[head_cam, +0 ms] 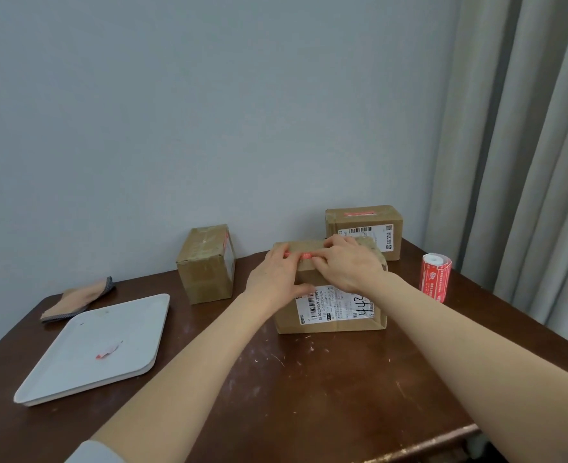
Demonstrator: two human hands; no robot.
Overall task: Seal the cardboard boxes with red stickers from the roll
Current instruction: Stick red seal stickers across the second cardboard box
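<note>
A cardboard box [336,312] with a white shipping label stands in the middle of the brown table. A red sticker [301,255] lies along its top front edge. My left hand [276,275] and my right hand [346,262] rest on the box top, fingers pressing on the sticker, which shows only between them. The red sticker roll [435,275] stands upright to the right of the box. Behind it, a second box [364,228] carries a red sticker on its top. A third box [206,264] stands to the left.
A white tray [75,362] at the left holds a scrap of red-and-white backing paper [109,350]. A folded cloth [79,299] lies behind the tray. Grey curtains [523,145] hang at the right, and the wall is close behind the table.
</note>
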